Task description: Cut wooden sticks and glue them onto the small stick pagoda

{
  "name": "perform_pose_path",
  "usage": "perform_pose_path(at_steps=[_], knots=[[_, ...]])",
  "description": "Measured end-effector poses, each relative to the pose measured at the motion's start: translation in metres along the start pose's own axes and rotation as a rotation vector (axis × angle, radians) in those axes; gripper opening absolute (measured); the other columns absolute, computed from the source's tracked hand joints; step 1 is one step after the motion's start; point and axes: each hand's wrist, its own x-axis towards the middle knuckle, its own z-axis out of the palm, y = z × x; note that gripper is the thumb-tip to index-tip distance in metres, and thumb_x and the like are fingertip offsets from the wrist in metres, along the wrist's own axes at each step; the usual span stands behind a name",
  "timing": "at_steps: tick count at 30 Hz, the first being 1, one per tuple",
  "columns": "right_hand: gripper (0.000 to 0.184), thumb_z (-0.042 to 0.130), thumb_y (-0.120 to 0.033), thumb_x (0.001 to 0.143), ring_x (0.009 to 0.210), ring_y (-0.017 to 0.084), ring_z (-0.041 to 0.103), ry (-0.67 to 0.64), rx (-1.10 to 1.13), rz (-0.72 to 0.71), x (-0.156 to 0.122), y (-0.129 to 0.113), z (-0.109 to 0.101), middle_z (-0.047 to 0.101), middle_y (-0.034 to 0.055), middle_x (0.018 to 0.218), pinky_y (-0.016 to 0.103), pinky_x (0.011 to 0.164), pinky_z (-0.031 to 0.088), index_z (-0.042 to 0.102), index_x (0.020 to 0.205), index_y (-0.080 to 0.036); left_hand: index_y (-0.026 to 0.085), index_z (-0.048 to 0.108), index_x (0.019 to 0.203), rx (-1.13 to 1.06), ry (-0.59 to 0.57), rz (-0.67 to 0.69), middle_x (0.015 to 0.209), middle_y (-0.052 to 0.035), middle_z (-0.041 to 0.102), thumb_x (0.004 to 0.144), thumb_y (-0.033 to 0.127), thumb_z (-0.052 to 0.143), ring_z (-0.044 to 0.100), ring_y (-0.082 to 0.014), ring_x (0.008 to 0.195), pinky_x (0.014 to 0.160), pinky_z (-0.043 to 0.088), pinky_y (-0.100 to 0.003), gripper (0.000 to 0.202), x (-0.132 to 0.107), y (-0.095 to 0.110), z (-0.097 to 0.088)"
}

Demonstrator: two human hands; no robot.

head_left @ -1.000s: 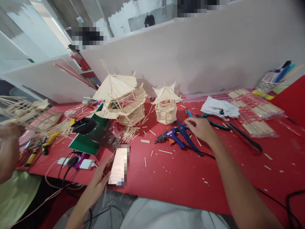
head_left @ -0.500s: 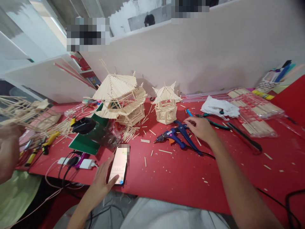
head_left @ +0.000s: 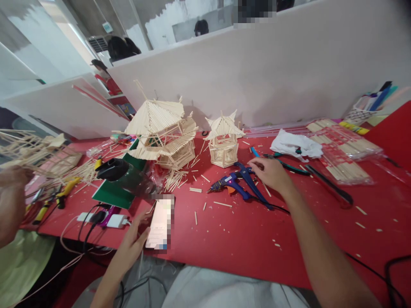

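Black-edged and lit, a phone (head_left: 159, 222) sits by the tabletop's (head_left: 244, 239) near edge, fingers of the left hand (head_left: 136, 233) curled along its side, grip or mere touch unclear. It looks light, stiff, slippery and breakable, best taken by both long edges. The right hand's (head_left: 269, 172) fingers bunch narrowly beside a blue hand tool (head_left: 255, 187), any hold unclear.

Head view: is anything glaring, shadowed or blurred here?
Head view: the smartphone screen glows pale, blocky pixels covering its right edge; same view: soft shadows on the white partition; same view: the co-worker's hand at the left edge looks slightly blurred.
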Motion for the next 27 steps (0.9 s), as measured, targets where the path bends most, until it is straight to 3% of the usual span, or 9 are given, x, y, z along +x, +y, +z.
perform_pose_path(at_steps=[7, 17, 22, 27], knots=[[0.024, 0.049, -0.029, 0.091, 0.073, 0.024, 0.072, 0.006, -0.004, -0.015, 0.000, 0.000, 0.000, 0.078, 0.0071, 0.082, 0.031, 0.066, 0.049, 0.072, 0.091, -0.021, 0.021, 0.052, 0.127, 0.034, 0.055, -0.001, 0.123, -0.0114, 0.063, 0.087, 0.050, 0.054, 0.061, -0.0270, 0.110, 0.098, 0.050, -0.044, 0.049, 0.005, 0.006, 0.005], [0.024, 0.050, -0.030, 0.091, 0.073, 0.024, 0.072, 0.001, -0.007, 0.006, 0.000, -0.001, -0.001, 0.078, 0.0077, 0.081, 0.031, 0.066, 0.048, 0.072, 0.092, -0.020, 0.019, 0.053, 0.130, 0.186, 0.117, 0.004, 0.120, -0.0130, 0.063, 0.079, 0.059, 0.061, 0.061, -0.0319, 0.108, 0.097, 0.048, -0.052, 0.065, 0.009, 0.018, 0.014], [0.024, 0.050, -0.029, 0.091, 0.074, 0.024, 0.072, 0.010, -0.014, 0.000, 0.000, 0.000, -0.001, 0.078, 0.0078, 0.082, 0.031, 0.066, 0.048, 0.072, 0.092, -0.020, 0.020, 0.054, 0.127, 0.065, 0.096, -0.032, 0.120, -0.0118, 0.064, 0.086, 0.056, 0.052, 0.063, -0.0279, 0.106, 0.096, 0.051, -0.046, 0.055, 0.006, 0.013, 0.009], [0.024, 0.050, -0.029, 0.091, 0.073, 0.024, 0.072, 0.011, -0.019, -0.004, 0.000, 0.001, 0.000, 0.078, 0.0077, 0.082, 0.031, 0.066, 0.048, 0.072, 0.092, -0.020, 0.023, 0.059, 0.120, -0.050, 0.066, -0.026, 0.118, -0.0092, 0.067, 0.083, 0.051, 0.056, 0.064, -0.0269, 0.106, 0.097, 0.052, -0.043, 0.046, 0.007, 0.010, 0.001]])
